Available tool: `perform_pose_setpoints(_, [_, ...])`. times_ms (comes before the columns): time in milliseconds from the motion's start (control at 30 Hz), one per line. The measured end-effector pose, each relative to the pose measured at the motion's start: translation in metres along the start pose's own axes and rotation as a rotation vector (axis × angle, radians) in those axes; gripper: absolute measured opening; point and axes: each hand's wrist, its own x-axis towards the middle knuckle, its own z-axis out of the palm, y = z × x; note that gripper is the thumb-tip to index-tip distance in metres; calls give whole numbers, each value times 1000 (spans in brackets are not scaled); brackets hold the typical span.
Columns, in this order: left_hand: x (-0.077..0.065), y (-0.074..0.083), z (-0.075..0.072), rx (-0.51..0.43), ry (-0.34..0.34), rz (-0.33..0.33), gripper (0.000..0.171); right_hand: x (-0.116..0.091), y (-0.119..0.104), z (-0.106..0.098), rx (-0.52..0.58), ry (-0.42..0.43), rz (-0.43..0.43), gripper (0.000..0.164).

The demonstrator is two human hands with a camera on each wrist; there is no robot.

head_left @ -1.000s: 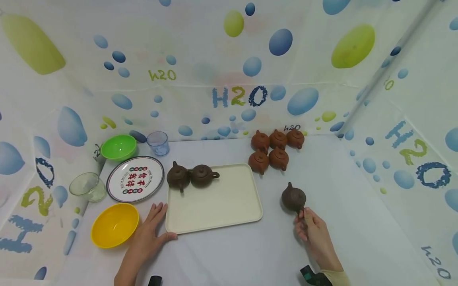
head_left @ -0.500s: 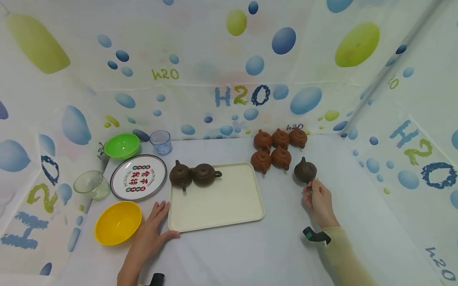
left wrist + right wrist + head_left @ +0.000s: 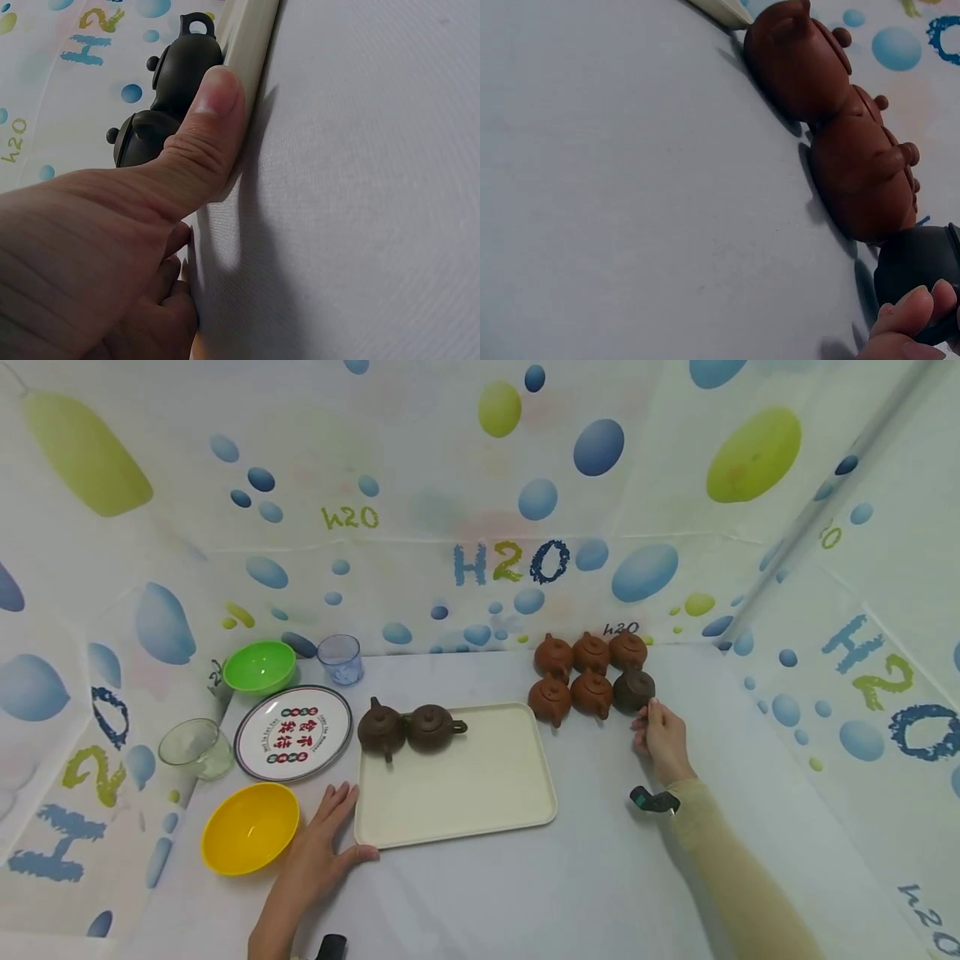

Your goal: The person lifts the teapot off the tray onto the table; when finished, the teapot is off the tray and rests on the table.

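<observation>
My right hand [image 3: 663, 739] pinches a small dark brown teapot [image 3: 634, 691] by its near end, close beside the front row of reddish-brown teapots [image 3: 550, 700]. In the right wrist view, fingertips [image 3: 909, 309] grip that dark teapot [image 3: 911, 262] beside a reddish-brown teapot [image 3: 866, 180]. Two more dark teapots [image 3: 431, 727] stand side by side at the back left of a cream tray [image 3: 457, 814]. With thumb and fingers spread, my left hand [image 3: 318, 852] rests at the tray's near left corner. The left wrist view has its thumb [image 3: 214, 120] against the tray's rim.
Left of the tray lie a white plate [image 3: 258, 735] with red characters and a yellow bowl [image 3: 251, 829]. Behind them are a green bowl [image 3: 260, 667], a bluish glass [image 3: 341, 662] and a clear glass [image 3: 198, 750]. A patterned curtain [image 3: 420, 560] hangs along the back.
My right hand has carried the dark teapot away from me, from the table's right side up to the front row of reddish-brown teapots. My left hand has stayed at the tray corner.
</observation>
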Motion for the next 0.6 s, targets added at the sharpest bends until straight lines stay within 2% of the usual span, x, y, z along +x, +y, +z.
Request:
perform_pose_setpoints(100, [0,0,-1,6,8,7,109,5,-2,5,11,7,-9,47])
perform_pose_setpoints(267, [-1,1,-1,11,13,9,109,10,-5,6,33,-7,26,45])
perform_pose_setpoints(500, [-2,1,-1,6,31,16,108,14,-7,-5,37,-101,56,48])
perform_pose_setpoints(600, [-2,1,0,0,27,15,108,13,-6,-10,59,-92,111,52])
